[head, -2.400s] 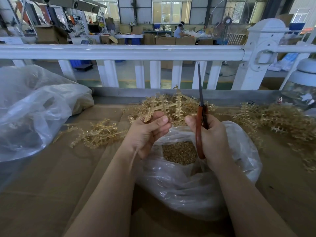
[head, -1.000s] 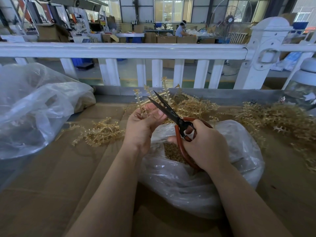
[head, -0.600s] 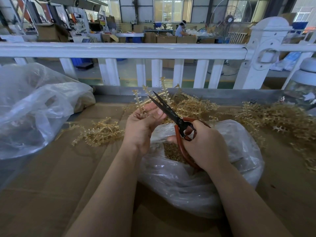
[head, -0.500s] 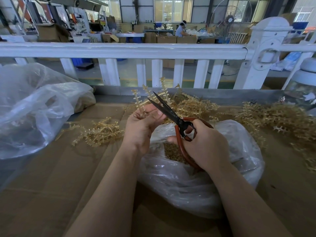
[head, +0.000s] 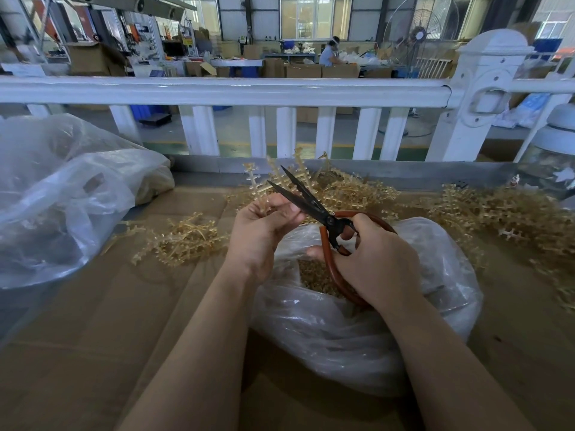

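**Trimming a moulded sprue over a collecting bag.** My left hand [head: 264, 234] pinches the amber plastic sprue [head: 257, 189] by its stem, with thumb and curled fingers [head: 284, 211] pressed together round it. The toothed branches therefore stand up beyond my fingertips, clear of skin and open to the blades. My right hand [head: 376, 265] grips the scissors [head: 311, 205], fingers curled through and round the red loop handles. The black blades stand parted and cross just above my left fingertips; whether a branch of the sprue lies between them or just behind them, I cannot tell. Both hands work directly above the open mouth of the clear bag [head: 389, 343]. I judge it is placed beneath my fingers so that each snipped part drops straight onto the cut pieces [head: 314, 276] already gathered there. Loose sprues [head: 186, 239] lie on the cardboard [head: 93, 337] to the left of my left fingers, and a larger heap [head: 504, 219] lies to the right of my right ones, both near enough for the next pick. A bulkier bag [head: 62, 197] sits well apart, far to the left.
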Tool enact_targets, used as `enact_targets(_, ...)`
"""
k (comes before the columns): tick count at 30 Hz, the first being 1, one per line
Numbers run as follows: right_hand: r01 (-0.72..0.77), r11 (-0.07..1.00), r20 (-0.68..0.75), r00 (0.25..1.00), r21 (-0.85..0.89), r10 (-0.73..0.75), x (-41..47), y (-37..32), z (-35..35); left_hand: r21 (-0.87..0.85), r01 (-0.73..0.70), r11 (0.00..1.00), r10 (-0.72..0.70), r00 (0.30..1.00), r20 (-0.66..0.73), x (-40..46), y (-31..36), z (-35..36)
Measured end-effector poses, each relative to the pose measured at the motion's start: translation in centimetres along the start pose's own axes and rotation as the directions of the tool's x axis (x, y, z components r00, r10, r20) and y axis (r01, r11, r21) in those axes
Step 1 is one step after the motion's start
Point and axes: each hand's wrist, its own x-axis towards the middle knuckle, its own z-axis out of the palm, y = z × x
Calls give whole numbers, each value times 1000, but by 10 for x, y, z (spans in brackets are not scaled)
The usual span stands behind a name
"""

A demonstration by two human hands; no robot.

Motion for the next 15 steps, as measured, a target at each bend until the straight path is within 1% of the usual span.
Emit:
enact_targets(6,16,999,-25,1000,30,-16,-1,0,0,-17,-4,1000,5,1000,20,0,0,1)
enact_targets(10,16,999,-6,1000,40,-15,-2,0,0,-20,-6,1000,7,999,45,1,-1,-1)
enact_targets(15,47,993,-12,999,105,-46,-2,-1,-1,-22,-17,1000,19,998,53,3,-3,-3)
